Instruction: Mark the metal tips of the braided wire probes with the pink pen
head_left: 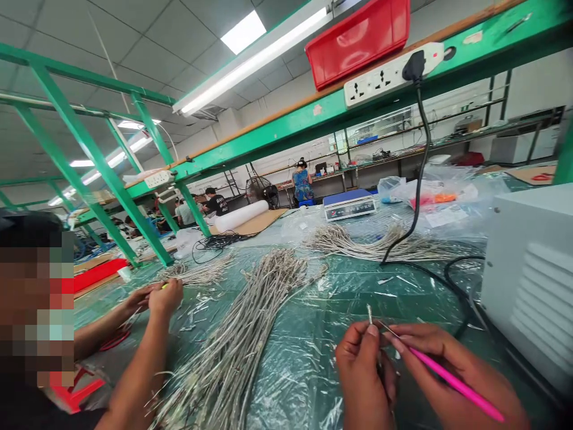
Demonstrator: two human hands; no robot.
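Note:
My left hand [364, 370] is closed, pinching a thin grey cable between thumb and forefinger. The bare, pale end of that cable [369, 314] sticks up above the fingertips. Close beside it, my right hand [447, 364] grips a slim pink-handled tool [456, 382] with a thin metal tip. The tip points at the cable by my left thumb; whether it touches cannot be made out. A large bundle of grey cables [250, 334] lies left of my hands on the plastic-covered green table [308, 358].
A grey louvred machine [532, 286] stands at the right, with a black power cord [421, 155] hanging nearby. More cables [371, 242], a scale [349, 205] and plastic bags [434, 194] lie behind. At the left, a co-worker's hands [165, 297] work close to another bundle.

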